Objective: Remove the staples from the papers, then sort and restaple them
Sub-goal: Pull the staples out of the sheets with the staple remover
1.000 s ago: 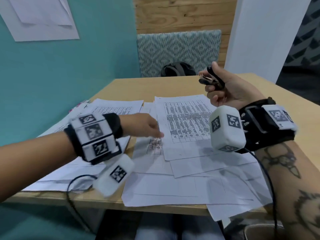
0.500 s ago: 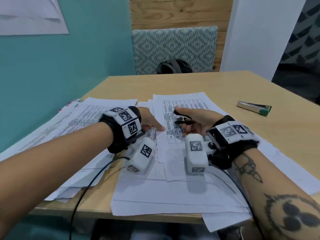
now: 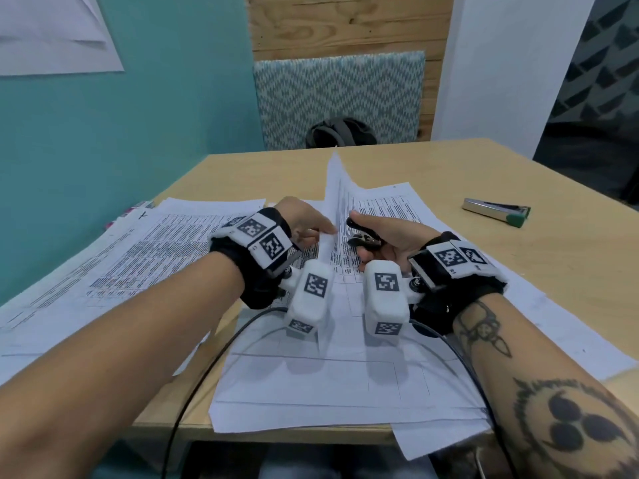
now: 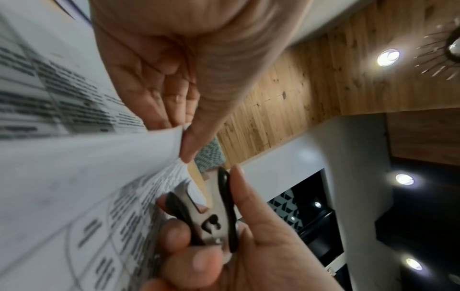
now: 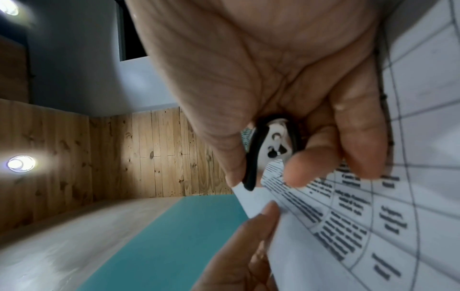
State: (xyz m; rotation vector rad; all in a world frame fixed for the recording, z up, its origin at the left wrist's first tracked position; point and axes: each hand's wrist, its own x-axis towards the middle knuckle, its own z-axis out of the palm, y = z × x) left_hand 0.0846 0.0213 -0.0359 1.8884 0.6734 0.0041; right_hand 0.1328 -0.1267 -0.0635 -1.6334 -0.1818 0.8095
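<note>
Printed papers (image 3: pixel 377 209) lie spread over the wooden table (image 3: pixel 518 271). My left hand (image 3: pixel 304 229) pinches the edge of the top sheet (image 3: pixel 337 188) and holds it lifted on edge. In the left wrist view the thumb and fingers (image 4: pixel 191 141) meet on that sheet's corner (image 4: pixel 149 149). My right hand (image 3: pixel 383 233) grips a black and metal staple remover (image 3: pixel 363 236) just right of the raised sheet, over the printed table. The staple remover (image 4: pixel 214 212) has its jaws apart beside the paper's corner. In the right wrist view the staple remover (image 5: pixel 271 149) sits between thumb and fingers.
A silver stapler with a green end (image 3: pixel 496 212) lies on the table at the right. More paper stacks (image 3: pixel 138 264) cover the left side and overhang the front edge. A teal wall (image 3: pixel 138 133) stands at the left, and a patterned chair back (image 3: pixel 339 98) behind the table.
My right hand came down from mid-air with the staple remover to the papers. My left hand moved in and lifted the top sheet's edge, which lay flat before.
</note>
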